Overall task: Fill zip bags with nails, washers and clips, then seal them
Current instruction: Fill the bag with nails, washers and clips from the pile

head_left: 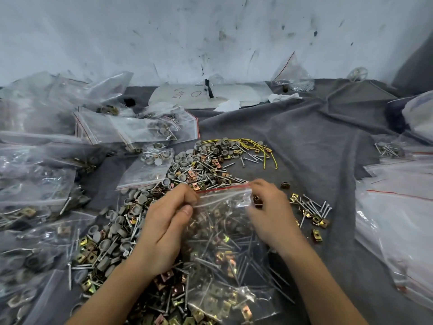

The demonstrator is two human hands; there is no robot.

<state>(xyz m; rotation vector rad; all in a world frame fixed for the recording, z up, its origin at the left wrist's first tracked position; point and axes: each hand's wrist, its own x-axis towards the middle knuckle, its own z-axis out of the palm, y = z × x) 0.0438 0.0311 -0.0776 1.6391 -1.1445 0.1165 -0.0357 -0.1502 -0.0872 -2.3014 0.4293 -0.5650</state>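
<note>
I hold the zip bag [225, 245] in front of me, over the loose pile [206, 165] of nails, washers and clips on the grey cloth [316, 137]. My left hand [164, 228] pinches the top left corner, thumb pressed against curled fingers [185, 195]. My right hand [271, 212] pinches the top right corner by the red strip [222, 189]. Inside the bag I see nails and clips. To the left lie filled bags [136, 127].

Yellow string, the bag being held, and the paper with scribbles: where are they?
yellow string [250, 143], head view, on its looped bundle.
zip bag [222, 233], head view, on its clear middle, below the red strip.
paper [187, 95], head view, on the sheet beside the handwriting.
</note>
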